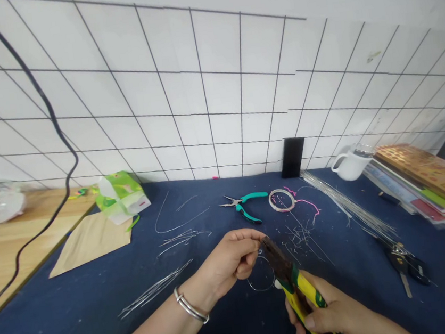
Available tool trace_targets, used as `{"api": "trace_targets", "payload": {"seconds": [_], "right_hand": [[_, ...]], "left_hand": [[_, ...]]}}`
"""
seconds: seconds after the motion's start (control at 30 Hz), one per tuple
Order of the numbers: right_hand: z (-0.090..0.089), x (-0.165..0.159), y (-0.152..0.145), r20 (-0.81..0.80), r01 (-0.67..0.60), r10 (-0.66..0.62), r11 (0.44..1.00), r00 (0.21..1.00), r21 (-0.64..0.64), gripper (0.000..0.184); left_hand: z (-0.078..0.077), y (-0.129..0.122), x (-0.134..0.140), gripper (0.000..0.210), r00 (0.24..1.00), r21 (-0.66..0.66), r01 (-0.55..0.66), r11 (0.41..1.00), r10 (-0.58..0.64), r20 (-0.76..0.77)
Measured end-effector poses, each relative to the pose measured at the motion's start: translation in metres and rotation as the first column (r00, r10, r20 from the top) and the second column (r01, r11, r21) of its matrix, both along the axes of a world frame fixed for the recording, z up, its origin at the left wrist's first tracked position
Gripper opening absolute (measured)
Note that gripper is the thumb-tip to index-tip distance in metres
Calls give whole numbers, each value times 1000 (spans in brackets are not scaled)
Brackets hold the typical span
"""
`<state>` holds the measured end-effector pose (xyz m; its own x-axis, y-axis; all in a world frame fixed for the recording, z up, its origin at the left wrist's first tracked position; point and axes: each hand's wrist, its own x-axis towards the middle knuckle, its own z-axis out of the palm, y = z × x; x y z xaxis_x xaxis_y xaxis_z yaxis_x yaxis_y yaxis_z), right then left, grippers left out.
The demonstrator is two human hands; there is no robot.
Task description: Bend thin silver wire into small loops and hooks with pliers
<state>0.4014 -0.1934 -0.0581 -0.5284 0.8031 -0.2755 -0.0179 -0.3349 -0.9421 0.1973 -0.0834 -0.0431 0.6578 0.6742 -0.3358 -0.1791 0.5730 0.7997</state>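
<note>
In the lower middle of the frame, the right hand (326, 300) is wrapped round the handles of the pliers (284, 267), which slant up and to the left; their head is dark and brownish, as if rusted, their grips yellow with green patches; the left hand (238, 253) has thumb and forefinger pinched at the tip of the jaws, on a thin silvery wire (261, 290) that hangs below in a rounded loop, with a smaller curl near the top; whether the jaws bite the wire cannot be told; the hands are close but apart, above a dark blue tabletop (82, 311); short clippings (303, 239) lie scattered right of centre, below teal pliers (238, 203) resting with handles spread.
</note>
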Motion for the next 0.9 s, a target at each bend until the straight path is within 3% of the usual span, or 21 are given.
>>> {"api": "trace_targets", "payload": {"seconds": [0.2, 0.33, 0.43, 0.6, 0.73, 0.9], "right_hand": [[0, -3, 0, 20, 23, -23, 1000, 1000, -15, 31], [2, -6, -2, 54, 63, -62, 998, 997, -18, 35], [6, -6, -3, 177, 84, -97, 993, 980, 79, 35], [13, -8, -3, 511, -1, -166, 950, 843, 311, 18], [11, -8, -2, 654, -52, -226, 925, 722, 377, 39], [1, -2, -4, 703, -99, -281, 889, 653, 448, 51]], "left_hand": [[-3, -1, -1, 22, 1000, -12, 6, 1000, -6, 20], [0, 0, -2, 22, 999, 97, 29, 995, -24, -45], [3, 2, -3, 23, 989, 218, 61, 974, -29, -148], [9, 3, -7, 29, 948, 402, 128, 906, 7, -318], [15, 3, -10, 31, 919, 479, 191, 857, 16, -394], [21, 3, -11, 31, 895, 543, 267, 796, 5, -447]]}}
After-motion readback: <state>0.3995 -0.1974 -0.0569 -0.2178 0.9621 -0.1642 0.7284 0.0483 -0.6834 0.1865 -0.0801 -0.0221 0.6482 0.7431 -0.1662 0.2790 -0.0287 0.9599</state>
